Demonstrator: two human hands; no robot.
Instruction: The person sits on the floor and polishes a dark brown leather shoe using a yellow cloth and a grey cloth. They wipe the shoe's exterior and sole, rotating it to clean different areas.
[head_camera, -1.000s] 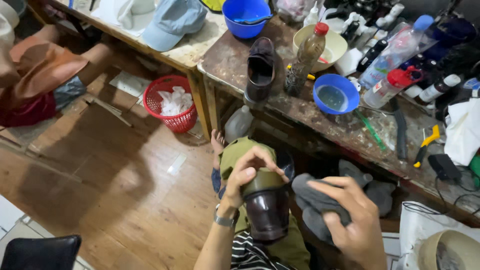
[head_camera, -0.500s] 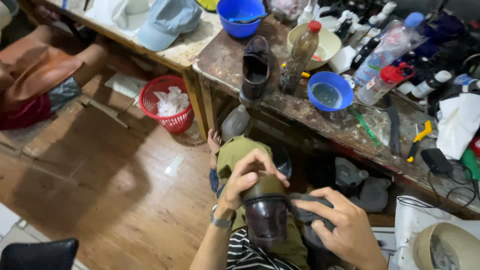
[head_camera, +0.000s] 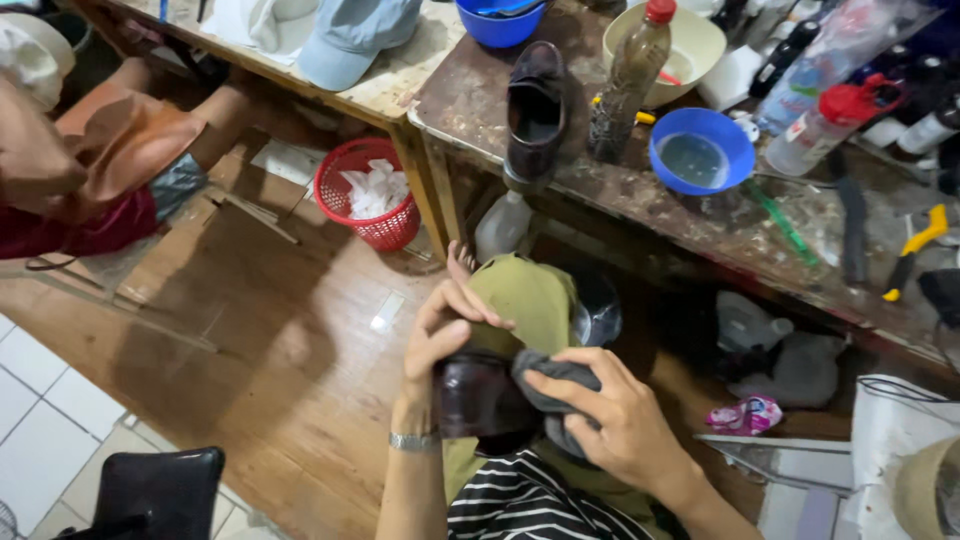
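My left hand grips a dark brown leather shoe over my lap, fingers curled over its far end. My right hand presses a grey cloth against the side of that shoe. An olive-green cloth lies under the shoe across my knee. A matching dark shoe stands on the worn workbench ahead.
On the bench are a blue bowl, a brown bottle with a red cap, a cream bowl and several bottles. A red basket with white paper sits on the wooden floor. Another person sits at far left.
My right hand has carried the grey cloth from the right onto the shoe. The view has dipped slightly and moved closer to the bench.
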